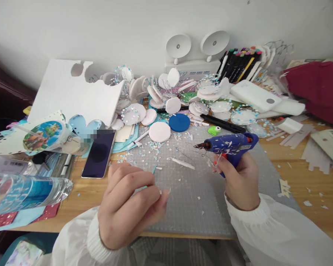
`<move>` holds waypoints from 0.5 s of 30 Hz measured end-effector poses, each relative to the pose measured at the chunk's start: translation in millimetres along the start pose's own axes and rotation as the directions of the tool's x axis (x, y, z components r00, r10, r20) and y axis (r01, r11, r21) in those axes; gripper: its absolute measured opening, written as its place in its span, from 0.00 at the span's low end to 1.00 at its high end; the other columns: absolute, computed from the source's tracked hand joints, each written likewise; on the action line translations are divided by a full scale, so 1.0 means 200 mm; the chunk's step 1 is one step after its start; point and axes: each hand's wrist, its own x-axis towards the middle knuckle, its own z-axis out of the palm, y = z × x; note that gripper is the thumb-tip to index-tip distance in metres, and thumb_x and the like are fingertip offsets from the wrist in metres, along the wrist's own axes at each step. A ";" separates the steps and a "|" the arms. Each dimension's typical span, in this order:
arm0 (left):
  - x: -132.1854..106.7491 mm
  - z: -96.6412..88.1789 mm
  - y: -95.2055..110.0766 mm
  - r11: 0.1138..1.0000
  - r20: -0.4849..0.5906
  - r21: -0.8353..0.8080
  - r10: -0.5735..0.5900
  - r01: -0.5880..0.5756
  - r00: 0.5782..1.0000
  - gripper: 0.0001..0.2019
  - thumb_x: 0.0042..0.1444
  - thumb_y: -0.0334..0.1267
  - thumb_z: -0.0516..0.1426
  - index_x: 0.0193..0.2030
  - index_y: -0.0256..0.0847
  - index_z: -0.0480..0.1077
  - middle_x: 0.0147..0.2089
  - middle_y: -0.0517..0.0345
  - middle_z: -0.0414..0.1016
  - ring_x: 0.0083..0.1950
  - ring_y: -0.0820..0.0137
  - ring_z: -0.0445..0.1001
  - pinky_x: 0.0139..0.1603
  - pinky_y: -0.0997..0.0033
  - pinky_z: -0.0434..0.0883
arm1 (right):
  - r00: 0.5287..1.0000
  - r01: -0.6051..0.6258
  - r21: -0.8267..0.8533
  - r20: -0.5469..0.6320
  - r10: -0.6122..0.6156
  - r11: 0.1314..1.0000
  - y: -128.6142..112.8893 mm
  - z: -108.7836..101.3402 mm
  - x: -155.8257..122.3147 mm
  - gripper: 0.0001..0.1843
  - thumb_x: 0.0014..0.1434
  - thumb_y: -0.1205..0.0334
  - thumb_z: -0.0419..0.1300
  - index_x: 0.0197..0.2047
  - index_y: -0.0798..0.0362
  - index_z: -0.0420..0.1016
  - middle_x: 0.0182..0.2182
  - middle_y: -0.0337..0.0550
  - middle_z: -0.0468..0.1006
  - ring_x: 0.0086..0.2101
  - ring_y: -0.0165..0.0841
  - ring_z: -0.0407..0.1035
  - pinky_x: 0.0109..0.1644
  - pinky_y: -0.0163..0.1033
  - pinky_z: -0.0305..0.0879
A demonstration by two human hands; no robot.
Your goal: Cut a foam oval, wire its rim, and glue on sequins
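Glue gun: blue glue gun [227, 143], flecked with white, in the right hand [242, 181]; the body lies above the fist, the nozzle points to the left of the view, clear of the mat's surface detail below it.
Right grip: closed round the handle, thumb and fingers wrapped; finger at the red trigger [221, 158]; whether it is pressed cannot be told.
Left grip: left hand [133, 199] well apart from the gun, nearer the front edge; fingers curled in, thumb by the index fingertip; whether anything is pinched there cannot be told; a teal sliver [154, 169] shows just beyond the knuckles.
Cutting mat: grey cutting mat [188, 210] under both hands; a white strip [183, 163] lies between them, farther back; paper scraps scattered about.
Discs: blue disc [179, 122] beside a white disc [159, 132], both beyond the nozzle; green punch [214, 130] just behind the gun.
Left side: phone [98, 153] flat on the table; clear bottle [30, 194] on its side; white board [72, 92] with rounded cut-outs behind.
Rear: twin-headed lamp [192, 68] against the wall; markers [238, 66] bunched to its right; maroon cloth [319, 88] at far right.
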 end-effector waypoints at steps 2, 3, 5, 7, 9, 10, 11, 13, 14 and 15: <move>0.00 -0.01 0.00 0.998 0.008 -0.061 -0.026 0.027 1.000 0.09 0.50 0.23 0.60 0.31 0.39 0.65 0.29 0.59 0.70 0.30 0.73 0.68 0.31 0.69 0.69 | 1.000 0.011 -0.008 0.006 -0.010 1.000 0.00 -0.01 -0.01 0.16 0.47 0.52 0.69 0.31 0.51 0.68 0.21 0.31 0.69 0.20 0.26 0.59 0.24 0.34 0.61; 0.00 -0.01 0.00 0.994 0.014 -0.093 -0.049 0.051 0.999 0.09 0.49 0.21 0.59 0.31 0.39 0.65 0.29 0.59 0.70 0.30 0.73 0.68 0.31 0.69 0.69 | 1.000 0.019 -0.015 0.009 -0.018 1.000 0.01 -0.01 -0.01 0.16 0.47 0.52 0.68 0.31 0.51 0.69 0.21 0.32 0.69 0.20 0.26 0.59 0.24 0.34 0.61; 0.00 -0.01 0.00 0.980 0.024 -0.169 -0.104 0.106 0.994 0.11 0.48 0.19 0.59 0.31 0.38 0.65 0.28 0.59 0.69 0.30 0.73 0.68 0.29 0.70 0.68 | 0.999 0.042 -0.039 0.010 -0.042 0.998 0.01 -0.01 -0.02 0.15 0.47 0.52 0.68 0.31 0.51 0.69 0.21 0.32 0.69 0.20 0.26 0.60 0.24 0.34 0.60; -0.01 0.00 0.01 0.954 0.037 -0.252 -0.161 0.165 0.986 0.12 0.47 0.17 0.58 0.31 0.38 0.65 0.27 0.60 0.68 0.30 0.73 0.67 0.28 0.71 0.68 | 0.998 0.062 -0.063 0.013 -0.062 0.996 0.01 -0.02 -0.02 0.15 0.47 0.52 0.68 0.31 0.51 0.70 0.21 0.32 0.69 0.21 0.27 0.61 0.24 0.34 0.59; -0.01 0.01 0.01 0.919 0.041 -0.333 -0.210 0.212 0.977 0.12 0.47 0.16 0.58 0.31 0.38 0.65 0.27 0.61 0.67 0.29 0.74 0.67 0.28 0.71 0.68 | 0.996 0.086 -0.078 0.008 -0.085 0.993 0.01 -0.02 -0.03 0.14 0.46 0.53 0.68 0.32 0.51 0.70 0.21 0.32 0.70 0.21 0.28 0.62 0.24 0.34 0.59; -0.01 0.01 0.02 0.899 0.047 -0.369 -0.234 0.235 0.971 0.12 0.48 0.16 0.57 0.30 0.38 0.65 0.27 0.61 0.67 0.29 0.74 0.67 0.28 0.71 0.68 | 0.995 0.095 -0.079 0.007 -0.095 0.992 0.00 -0.02 -0.03 0.14 0.46 0.54 0.68 0.32 0.50 0.71 0.22 0.33 0.70 0.21 0.28 0.62 0.24 0.34 0.59; -0.01 0.02 0.02 0.879 0.050 -0.402 -0.258 0.256 0.965 0.12 0.48 0.16 0.58 0.30 0.38 0.65 0.27 0.61 0.67 0.29 0.74 0.68 0.29 0.70 0.68 | 0.995 0.104 -0.079 0.006 -0.104 0.991 0.00 -0.02 -0.02 0.13 0.46 0.55 0.69 0.32 0.50 0.71 0.22 0.33 0.70 0.21 0.28 0.62 0.24 0.34 0.59; 0.00 0.02 0.02 0.838 0.056 -0.464 -0.296 0.287 0.954 0.12 0.48 0.17 0.59 0.30 0.38 0.65 0.27 0.61 0.67 0.29 0.74 0.69 0.29 0.70 0.69 | 0.993 0.117 -0.073 0.006 -0.117 0.990 -0.01 -0.01 -0.02 0.12 0.46 0.57 0.68 0.32 0.50 0.71 0.22 0.33 0.71 0.22 0.28 0.62 0.25 0.33 0.59; 0.00 0.03 0.02 0.816 0.061 -0.495 -0.310 0.299 0.949 0.12 0.48 0.17 0.59 0.30 0.38 0.65 0.26 0.62 0.67 0.29 0.74 0.69 0.29 0.70 0.69 | 0.993 0.117 -0.069 0.010 -0.117 0.991 -0.01 -0.01 -0.02 0.11 0.46 0.57 0.68 0.32 0.50 0.71 0.23 0.33 0.71 0.22 0.28 0.62 0.25 0.33 0.60; -0.01 0.03 0.02 0.794 0.069 -0.525 -0.320 0.307 0.945 0.12 0.48 0.18 0.60 0.30 0.39 0.65 0.26 0.62 0.67 0.29 0.73 0.70 0.29 0.70 0.70 | 0.993 0.119 -0.067 0.011 -0.118 0.991 -0.01 -0.01 -0.02 0.11 0.47 0.58 0.68 0.32 0.50 0.71 0.22 0.33 0.71 0.22 0.28 0.62 0.25 0.33 0.60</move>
